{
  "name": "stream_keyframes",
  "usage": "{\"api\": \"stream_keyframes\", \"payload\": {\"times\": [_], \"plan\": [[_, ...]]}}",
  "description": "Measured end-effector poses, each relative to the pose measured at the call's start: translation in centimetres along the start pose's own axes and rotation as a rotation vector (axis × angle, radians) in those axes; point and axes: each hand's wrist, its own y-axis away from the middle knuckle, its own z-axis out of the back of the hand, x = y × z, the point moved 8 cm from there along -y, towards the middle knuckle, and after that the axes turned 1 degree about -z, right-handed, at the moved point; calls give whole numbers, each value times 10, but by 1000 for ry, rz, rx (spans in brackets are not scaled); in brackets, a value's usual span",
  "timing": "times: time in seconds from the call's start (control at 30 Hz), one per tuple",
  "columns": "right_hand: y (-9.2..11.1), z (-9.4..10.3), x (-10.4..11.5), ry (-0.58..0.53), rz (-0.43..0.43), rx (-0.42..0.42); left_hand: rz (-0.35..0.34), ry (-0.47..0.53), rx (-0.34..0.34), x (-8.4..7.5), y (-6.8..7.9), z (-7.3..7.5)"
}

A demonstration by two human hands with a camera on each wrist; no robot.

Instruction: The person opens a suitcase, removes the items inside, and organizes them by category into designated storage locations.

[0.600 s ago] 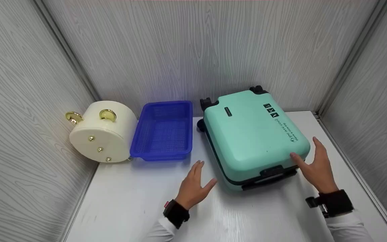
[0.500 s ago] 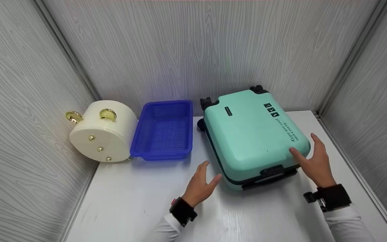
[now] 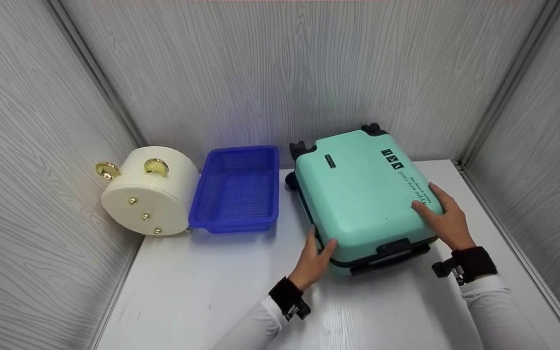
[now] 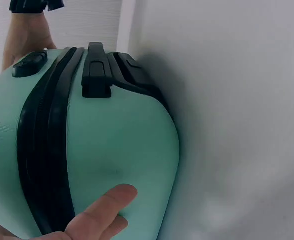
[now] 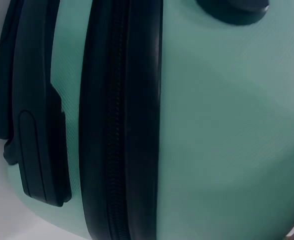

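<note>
A mint-green suitcase (image 3: 362, 189) lies flat, its wheels toward the back wall and its black handle (image 3: 391, 260) toward me. My left hand (image 3: 310, 265) is at its near left corner, thumb over the upper shell. In the left wrist view, straight fingers (image 4: 104, 210) lie along the suitcase's side, beside the black zipper band (image 4: 44, 135). At the near right corner, my right hand (image 3: 447, 223) has its thumb on the top face and extended fingers along the right edge. The right wrist view is filled by the suitcase's handle side (image 5: 212, 125); the right hand is nearly out of that view.
Left of the suitcase is a blue plastic basket (image 3: 234, 226). A cream round bag or case (image 3: 148, 194) with gold handles and studs stands by the left wall. Grey wood-grain walls enclose the white table (image 3: 187, 291) at the back and sides.
My left hand has moved right and forward from the table to the suitcase's left corner. The right hand has shifted slightly left and forward onto the right edge. The suitcase has stayed in place.
</note>
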Motion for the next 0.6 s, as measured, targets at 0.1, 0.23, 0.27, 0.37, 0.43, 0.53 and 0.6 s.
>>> {"api": "stream_keyframes", "payload": {"times": [0.1,0.23,0.27,0.37,0.43,0.53,0.6], "plan": [[-3,0,-1,-1,-2,6,-10,15,-4,-4,-3,-2],[-4,1,0,8,-4,0,-4,8,-13,-10,-7,-3],[-4,1,0,12,-2,-2,-2,8,-9,-10,-7,-4],[-3,0,2,22,8,-9,3,11,10,-11,-6,-5],[0,-1,2,23,13,-17,3,13,23,-10,-5,-5],[6,-1,3,24,18,-35,-12,9,30,-10,-6,-3],[9,-1,4,23,20,-49,-23,14,35,-9,-7,0]]}}
